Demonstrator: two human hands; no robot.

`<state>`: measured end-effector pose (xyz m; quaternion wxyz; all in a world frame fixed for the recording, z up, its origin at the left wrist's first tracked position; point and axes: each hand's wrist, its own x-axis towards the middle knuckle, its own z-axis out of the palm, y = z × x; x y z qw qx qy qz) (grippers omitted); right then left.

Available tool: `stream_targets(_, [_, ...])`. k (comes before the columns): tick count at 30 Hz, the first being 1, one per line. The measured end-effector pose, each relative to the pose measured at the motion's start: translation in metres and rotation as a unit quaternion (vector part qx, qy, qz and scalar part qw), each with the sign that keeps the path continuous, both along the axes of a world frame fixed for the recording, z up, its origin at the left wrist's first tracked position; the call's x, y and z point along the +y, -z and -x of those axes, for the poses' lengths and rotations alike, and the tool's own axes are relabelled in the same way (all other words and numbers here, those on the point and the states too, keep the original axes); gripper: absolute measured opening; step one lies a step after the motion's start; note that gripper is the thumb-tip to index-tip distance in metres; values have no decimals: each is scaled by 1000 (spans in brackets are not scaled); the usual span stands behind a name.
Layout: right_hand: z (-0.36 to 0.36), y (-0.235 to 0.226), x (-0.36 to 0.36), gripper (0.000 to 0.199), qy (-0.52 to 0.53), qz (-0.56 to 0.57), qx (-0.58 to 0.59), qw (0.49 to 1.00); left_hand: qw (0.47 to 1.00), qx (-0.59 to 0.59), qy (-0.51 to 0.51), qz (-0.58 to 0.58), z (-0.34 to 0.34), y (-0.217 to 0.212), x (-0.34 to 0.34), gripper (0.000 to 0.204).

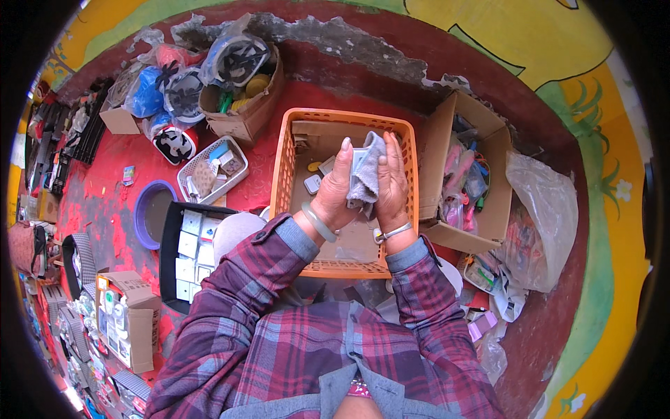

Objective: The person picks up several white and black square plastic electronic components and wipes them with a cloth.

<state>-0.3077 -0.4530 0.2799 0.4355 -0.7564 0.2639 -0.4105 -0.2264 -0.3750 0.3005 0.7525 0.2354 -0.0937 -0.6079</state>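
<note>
Above an orange plastic basket (413, 230), my two hands are raised close together. A grey cloth (368, 174) is pressed between them. My left hand (335, 187) is closed on a small pale, flat-sided object (357, 158), which the cloth mostly covers. My right hand (393, 183) holds the cloth against it from the other side, fingers pointing away from me. Lower down in the basket lie a small white case (312, 184) and a yellow piece (313, 167), on a cardboard lining.
On the right stands an open carton (481, 236) of colourful packets, beside a clear plastic bag (541, 216). To the left are a black tray (169, 255) of white boxes, a purple basin (142, 216) and a white basket (241, 176). Another carton (244, 124) stands by the wall.
</note>
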Motion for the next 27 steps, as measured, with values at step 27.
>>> stream_targets(27, [8, -4, 6, 41, 21, 152, 37, 987, 996, -19, -31, 81, -1, 5, 0, 56])
